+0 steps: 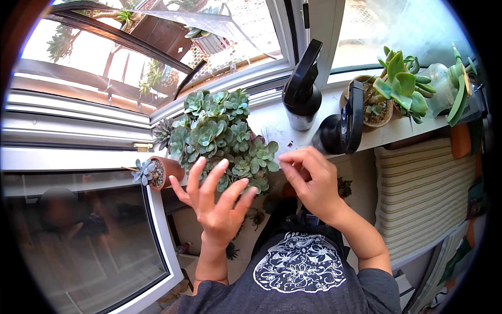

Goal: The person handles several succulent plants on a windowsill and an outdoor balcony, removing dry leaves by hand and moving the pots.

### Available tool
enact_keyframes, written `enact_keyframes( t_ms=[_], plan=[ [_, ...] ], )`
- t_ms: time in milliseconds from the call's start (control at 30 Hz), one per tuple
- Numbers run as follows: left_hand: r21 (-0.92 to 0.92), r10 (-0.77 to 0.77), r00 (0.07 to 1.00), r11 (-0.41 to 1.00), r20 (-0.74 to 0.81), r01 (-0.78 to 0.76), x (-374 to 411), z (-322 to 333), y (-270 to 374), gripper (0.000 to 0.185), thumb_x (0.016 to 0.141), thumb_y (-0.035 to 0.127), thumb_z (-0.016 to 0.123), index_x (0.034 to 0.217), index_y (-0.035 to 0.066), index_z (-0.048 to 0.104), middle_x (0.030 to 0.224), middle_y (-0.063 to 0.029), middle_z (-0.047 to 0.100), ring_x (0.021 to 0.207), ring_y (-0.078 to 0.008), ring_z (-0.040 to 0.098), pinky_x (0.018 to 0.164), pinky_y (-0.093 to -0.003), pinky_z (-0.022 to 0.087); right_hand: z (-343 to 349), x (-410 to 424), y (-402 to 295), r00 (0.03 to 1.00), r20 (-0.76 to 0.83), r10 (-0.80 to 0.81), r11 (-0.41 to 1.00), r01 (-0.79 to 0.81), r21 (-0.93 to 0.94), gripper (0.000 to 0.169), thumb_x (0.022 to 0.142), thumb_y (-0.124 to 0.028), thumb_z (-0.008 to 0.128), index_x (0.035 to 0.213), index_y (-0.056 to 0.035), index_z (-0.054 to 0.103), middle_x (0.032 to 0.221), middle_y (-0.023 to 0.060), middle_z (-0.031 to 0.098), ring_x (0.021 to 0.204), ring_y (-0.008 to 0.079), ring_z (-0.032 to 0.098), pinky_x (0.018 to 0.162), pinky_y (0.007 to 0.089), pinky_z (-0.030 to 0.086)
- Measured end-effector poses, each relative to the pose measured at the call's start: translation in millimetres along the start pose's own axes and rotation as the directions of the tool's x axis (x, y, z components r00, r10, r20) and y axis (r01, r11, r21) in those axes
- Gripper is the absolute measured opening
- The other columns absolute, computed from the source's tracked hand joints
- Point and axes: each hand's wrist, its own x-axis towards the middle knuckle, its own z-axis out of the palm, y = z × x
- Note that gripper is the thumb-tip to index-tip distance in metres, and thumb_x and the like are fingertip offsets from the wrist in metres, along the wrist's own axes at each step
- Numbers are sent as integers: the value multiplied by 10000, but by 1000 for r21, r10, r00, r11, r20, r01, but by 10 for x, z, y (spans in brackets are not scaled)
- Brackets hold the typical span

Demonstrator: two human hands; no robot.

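Observation:
A broad clump of green rosette succulents (211,133) stands on the white windowsill (262,117); its pot is hidden. My left hand (219,200) is at the clump's near left side, fingers spread, holding nothing; whether its fingertips touch the leaves is unclear. Just right of the clump, my right hand (311,178) has its thumb and forefinger close together near the outer leaves. Whether something small is between them cannot be told. A small dark red scrap (290,144) lies on the sill beyond the right fingertips.
Two black spray bottles (302,98) (337,129) stand right of the clump. Farther right are a potted succulent (404,84) and a glass jar (435,86) with a plant. A terracotta pot (168,172) with a blue-grey succulent lies at the left, beside the open window frame (157,219). A striped cushion (423,196) is at right.

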Motion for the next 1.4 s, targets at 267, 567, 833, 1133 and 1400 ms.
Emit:
enact_keyframes(
  t_ms=[267,567,833,1133,1400],
  plan=[
    [-1,58,998,998,30,-58,-149,150,79,325,630,244,883,911,196,727,1325,-46,585,1338,-334,435,1180,-583,65,81,-20,6,973,100,-208,971,218,-102,228,799,-88,743,1024,-119,724,885,35,637,712,197,650,599,313,526],
    [1,53,998,999,15,-53,-182,150,82,315,627,201,879,899,198,720,1325,-39,583,1332,-332,444,1176,-590,77,107,15,-1,952,146,-270,938,294,-182,182,794,-139,747,966,-93,711,860,29,613,770,205,636,613,341,519],
    [-1,46,999,999,11,-46,-195,162,73,287,654,212,860,904,205,720,1319,-29,585,1336,-314,440,1172,-608,60,93,20,-20,958,166,-233,951,260,-165,153,784,-144,757,916,-82,709,855,37,620,768,224,640,636,351,521],
    [9,50,999,999,5,-50,-193,158,69,293,637,205,872,886,205,716,1315,-26,584,1334,-326,442,1177,-592,73,76,15,-85,980,199,20,997,-35,68,96,818,-104,738,899,-60,710,839,60,621,684,195,628,618,309,505],
    [-15,58,998,998,5,-58,-178,159,53,311,651,224,879,900,190,697,1325,-44,583,1335,-331,440,1178,-589,66,-11,-34,-50,987,128,92,996,-89,-28,97,843,-134,744,873,-55,698,822,58,616,653,180,621,585,302,492]
  ],
)
